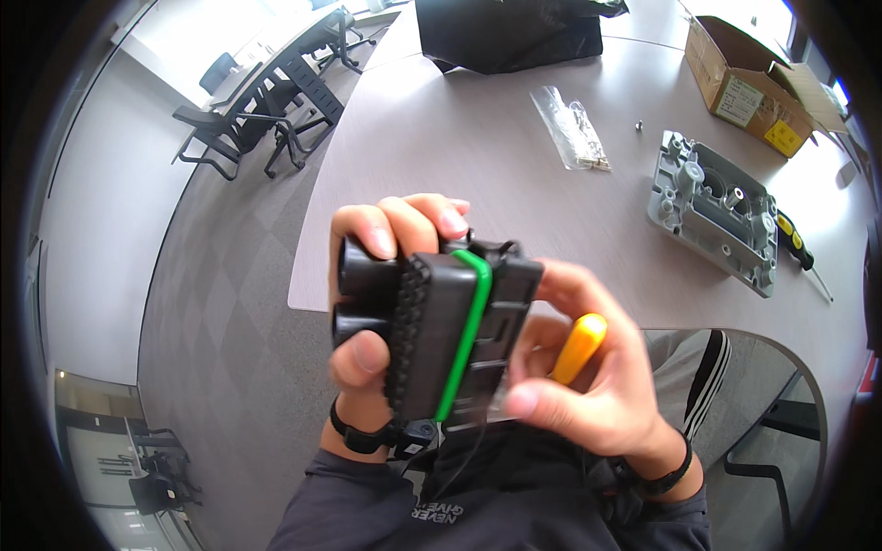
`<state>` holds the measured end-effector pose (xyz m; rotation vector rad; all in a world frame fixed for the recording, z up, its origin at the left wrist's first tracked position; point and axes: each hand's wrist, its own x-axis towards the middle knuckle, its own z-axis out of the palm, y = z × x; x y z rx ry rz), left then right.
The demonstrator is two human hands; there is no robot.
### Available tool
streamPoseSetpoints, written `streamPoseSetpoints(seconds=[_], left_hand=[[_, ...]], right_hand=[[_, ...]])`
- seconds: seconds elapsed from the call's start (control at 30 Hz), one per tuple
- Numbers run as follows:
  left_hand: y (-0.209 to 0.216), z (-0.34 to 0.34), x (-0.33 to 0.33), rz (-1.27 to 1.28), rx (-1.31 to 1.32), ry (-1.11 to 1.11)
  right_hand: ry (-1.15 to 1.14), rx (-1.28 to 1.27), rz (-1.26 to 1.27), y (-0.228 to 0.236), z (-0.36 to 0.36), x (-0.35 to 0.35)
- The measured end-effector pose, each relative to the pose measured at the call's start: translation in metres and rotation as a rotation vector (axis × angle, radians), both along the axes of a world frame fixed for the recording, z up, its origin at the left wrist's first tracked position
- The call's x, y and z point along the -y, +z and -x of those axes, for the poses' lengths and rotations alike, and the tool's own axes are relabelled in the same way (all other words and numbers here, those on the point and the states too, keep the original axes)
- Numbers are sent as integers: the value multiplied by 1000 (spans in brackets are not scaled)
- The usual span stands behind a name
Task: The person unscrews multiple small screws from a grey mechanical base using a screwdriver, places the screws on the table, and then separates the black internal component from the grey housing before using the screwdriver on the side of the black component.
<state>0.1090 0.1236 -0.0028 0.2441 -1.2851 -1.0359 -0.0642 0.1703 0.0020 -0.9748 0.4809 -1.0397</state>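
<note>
My left hand grips a black plastic housing in front of my body, above the table's near edge. Its fingers wrap over the far end and the thumb presses the near side. A bright green seal strip runs along the housing. Two black round tubes stick out on its left, between fingers and thumb. My right hand is beside the housing's right side, fingers curled round a yellow-orange handle. The handle's other end is hidden; whether its fingertips touch the housing I cannot tell.
On the table lie a grey metal casting, a black-and-yellow screwdriver, a small screw and a clear plastic bag of small parts. Farther back are a black bag and an opened cardboard box. Chairs stand left.
</note>
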Motion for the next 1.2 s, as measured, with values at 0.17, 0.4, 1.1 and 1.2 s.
streamPoseSetpoints(seconds=[0.17,0.4,1.1,1.2], left_hand=[[-18,8,3,206,-126,-56],[6,-22,-22,-145,349,-127],[-16,-4,-29,-98,241,2],[-20,-4,-31,-65,229,25]], right_hand=[[39,39,54,-13,-11,-2],[-326,-369,536,-10,24,3],[-573,-618,753,-19,7,-5],[-541,-624,753,-16,8,-5]])
